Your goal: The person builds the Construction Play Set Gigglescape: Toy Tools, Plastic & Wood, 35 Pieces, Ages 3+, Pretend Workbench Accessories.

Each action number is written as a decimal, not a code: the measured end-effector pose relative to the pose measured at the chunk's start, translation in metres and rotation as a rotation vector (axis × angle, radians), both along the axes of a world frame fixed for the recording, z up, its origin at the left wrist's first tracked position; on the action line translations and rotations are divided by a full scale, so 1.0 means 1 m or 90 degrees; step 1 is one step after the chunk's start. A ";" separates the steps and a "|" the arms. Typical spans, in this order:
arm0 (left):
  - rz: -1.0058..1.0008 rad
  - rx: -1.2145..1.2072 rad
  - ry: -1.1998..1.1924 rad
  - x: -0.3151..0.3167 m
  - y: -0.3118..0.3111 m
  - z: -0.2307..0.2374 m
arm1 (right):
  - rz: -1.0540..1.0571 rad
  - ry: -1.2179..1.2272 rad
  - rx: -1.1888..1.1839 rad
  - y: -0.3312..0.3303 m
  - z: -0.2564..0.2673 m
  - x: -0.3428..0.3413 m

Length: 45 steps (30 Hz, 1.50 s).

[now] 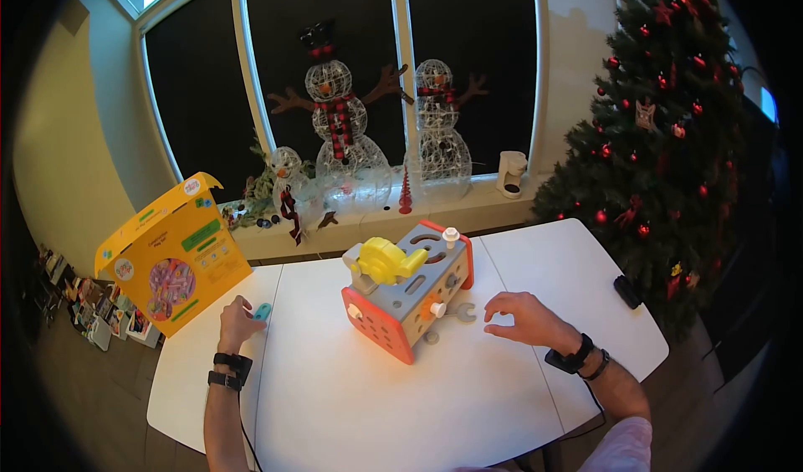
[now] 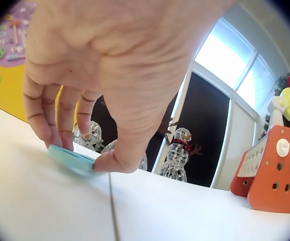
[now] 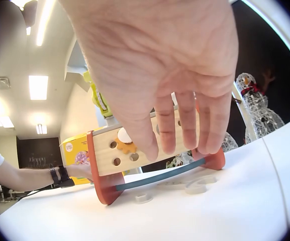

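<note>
My left hand [image 1: 237,325] pinches a flat teal toy piece [image 2: 70,158] between thumb and fingertips, low over the left side of the table. Toward the right, my right hand [image 1: 529,320] hovers with loosely bent fingers and holds nothing. Closest to it lies a grey toy wrench [image 1: 465,311], with a small grey ring-shaped piece [image 1: 432,337] a little nearer to me. Between the hands stands a toy workbench [image 1: 414,284] with red-orange end panels. A yellow toy piece [image 1: 386,261] sits on its top, and an orange gear [image 3: 127,146] is on its side.
A yellow play-set box [image 1: 180,254] stands at the table's left back. A small black object [image 1: 626,292] lies near the right edge of the white table [image 1: 326,413]. Wire snowmen [image 1: 351,166] line the window ledge behind, and a decorated tree [image 1: 661,137] rises at the right.
</note>
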<state>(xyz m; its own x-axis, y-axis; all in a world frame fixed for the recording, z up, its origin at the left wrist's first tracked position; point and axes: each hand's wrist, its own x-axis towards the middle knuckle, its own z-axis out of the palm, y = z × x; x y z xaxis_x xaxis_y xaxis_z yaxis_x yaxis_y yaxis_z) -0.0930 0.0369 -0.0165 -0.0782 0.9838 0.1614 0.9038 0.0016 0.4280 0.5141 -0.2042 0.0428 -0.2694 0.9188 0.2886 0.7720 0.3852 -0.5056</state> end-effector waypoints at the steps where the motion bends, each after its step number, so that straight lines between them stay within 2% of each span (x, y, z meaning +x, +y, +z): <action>1: -0.004 0.002 0.002 0.005 -0.002 0.005 | -0.004 0.002 0.002 0.000 0.002 -0.001; 3: -0.108 0.041 -0.041 0.024 -0.015 0.023 | 0.004 -0.011 -0.003 -0.003 0.009 -0.006; 4: -0.110 0.038 -0.041 0.037 -0.023 0.033 | 0.002 -0.012 -0.006 -0.003 0.014 -0.009; 6: -0.259 0.052 -0.220 0.072 -0.047 0.064 | 0.004 -0.013 -0.030 -0.003 0.023 -0.016; 7: -0.255 0.049 -0.223 0.090 -0.063 0.080 | 0.007 -0.016 -0.034 -0.005 0.027 -0.021; 9: -0.386 0.101 -0.221 0.125 -0.095 0.110 | 0.030 0.015 -0.012 -0.005 0.034 -0.029; 11: -0.426 0.138 -0.204 0.153 -0.119 0.130 | 0.045 0.016 0.005 -0.007 0.036 -0.037; 16: -0.551 0.244 -0.146 0.201 -0.139 0.136 | 0.067 0.016 0.032 -0.005 0.043 -0.051; 21: -0.556 0.209 -0.138 0.224 -0.130 0.121 | 0.090 0.020 0.068 0.001 0.052 -0.064; 23: -0.565 0.164 -0.181 0.230 -0.127 0.114 | 0.090 0.015 0.082 0.006 0.052 -0.068; 27: -0.571 0.167 -0.178 0.233 -0.127 0.114 | 0.117 0.028 0.148 0.014 0.057 -0.081; 30: -0.566 0.162 -0.173 0.231 -0.131 0.118 | 0.124 0.035 0.143 0.025 0.051 -0.089; 33: -0.552 0.209 -0.169 0.227 -0.135 0.118 | 0.154 0.008 0.184 0.034 0.043 -0.094; 36: -0.552 0.244 -0.167 0.218 -0.131 0.114 | 0.173 -0.040 0.159 0.040 0.036 -0.094; 42: -0.572 0.228 -0.157 0.213 -0.129 0.110 | 0.152 -0.041 0.140 0.038 0.038 -0.091; 45: -0.582 0.270 -0.170 0.215 -0.127 0.107 | 0.150 -0.034 0.138 0.037 0.041 -0.092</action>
